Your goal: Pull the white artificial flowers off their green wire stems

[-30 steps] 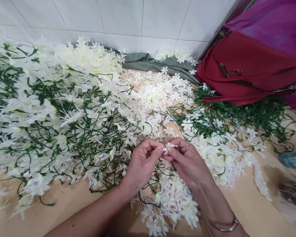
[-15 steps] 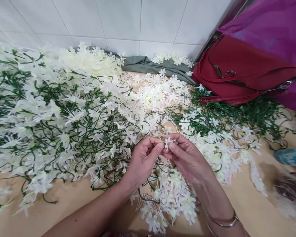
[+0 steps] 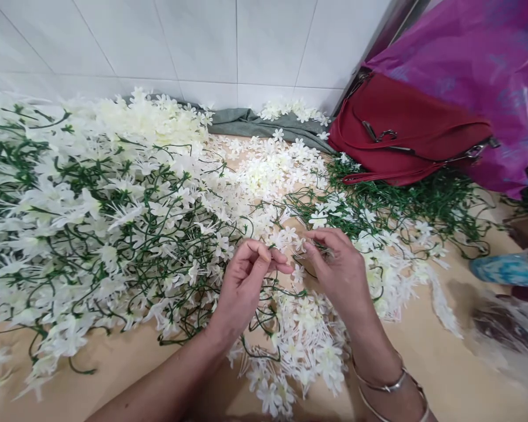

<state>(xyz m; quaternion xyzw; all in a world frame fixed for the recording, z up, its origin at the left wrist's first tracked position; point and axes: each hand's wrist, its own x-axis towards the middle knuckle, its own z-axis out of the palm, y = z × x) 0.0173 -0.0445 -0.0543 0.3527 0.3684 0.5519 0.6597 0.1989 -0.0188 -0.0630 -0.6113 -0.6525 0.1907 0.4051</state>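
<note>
My left hand (image 3: 243,281) is over the middle of the table, thumb and forefinger pinched and the other fingers loosely curled. What sits in that pinch, if anything, is too small to make out. A short distance to its right, my right hand (image 3: 341,272) has thumb and forefinger drawn close together, and whatever is between them is unclear. White artificial petals (image 3: 298,274) show in the gap between the hands. Below them spreads a heap of white blossoms with thin stamens (image 3: 310,337). A large pile of white flowers on green stems (image 3: 127,228) lies beside my left hand.
Loose white petals (image 3: 268,173) lie behind my hands. Bare green stems (image 3: 405,196) lie under a red handbag (image 3: 409,129), with a purple plastic bag (image 3: 470,53) behind. Grey cloth (image 3: 242,120) runs along the tiled wall (image 3: 202,41). A blue-white object (image 3: 506,268) and clear plastic (image 3: 510,334) lie right.
My hands have moved apart; before, they met around a small white flower. The right hand has shifted away to the right. The whole view has shifted slightly.
</note>
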